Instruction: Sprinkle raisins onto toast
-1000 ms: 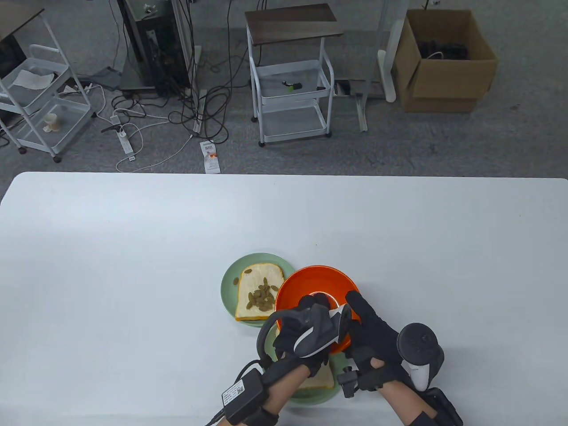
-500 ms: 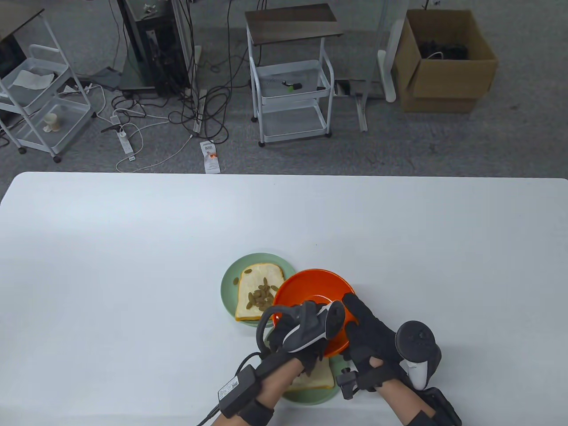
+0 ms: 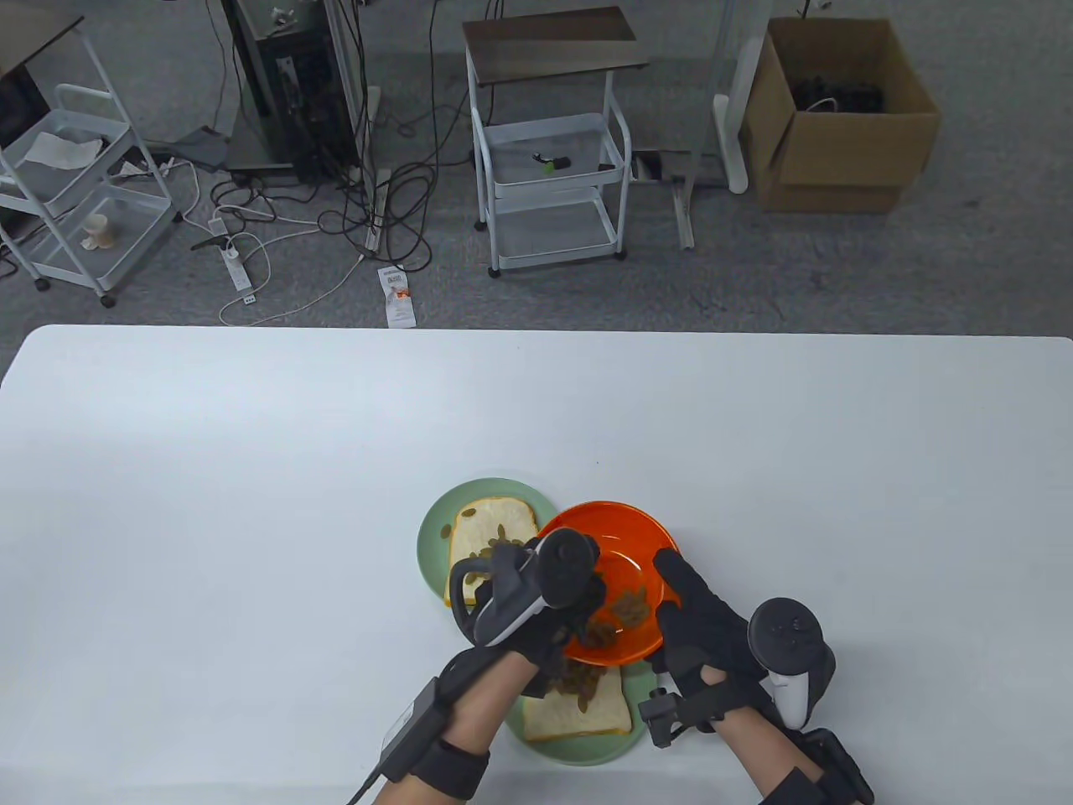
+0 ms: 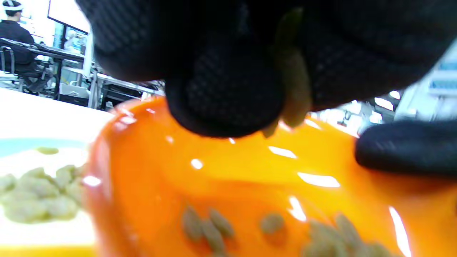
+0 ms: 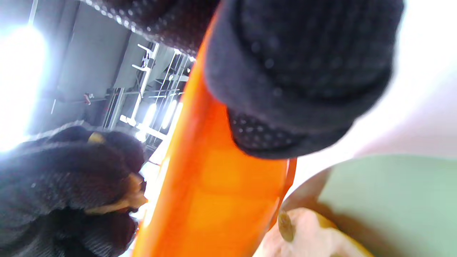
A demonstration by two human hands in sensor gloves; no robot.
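An orange bowl (image 3: 616, 537) is tilted over the near green plate (image 3: 578, 752). My right hand (image 3: 675, 604) grips its right rim, thumb (image 5: 296, 71) over the edge. Raisins (image 3: 627, 608) lie low in the bowl, also in the left wrist view (image 4: 210, 225). My left hand (image 3: 583, 625) is at the bowl's near rim and pinches a few raisins (image 4: 292, 85) between gloved fingers (image 4: 225, 89). The near toast (image 3: 591, 713) carries a small heap of raisins (image 3: 578, 677). The far toast (image 3: 490, 528), with raisins on it, lies on the far green plate (image 3: 432, 537), partly behind my left hand.
The two green plates and the bowl crowd the table's front middle. The white table (image 3: 251, 503) stretches to both sides and to the back. Carts, cables and a cardboard box stand on the floor beyond the far edge.
My left hand has turned and shifted left from inside the bowl to its near rim. Raisins now show in the bowl and on the near toast. My right hand keeps its grip.
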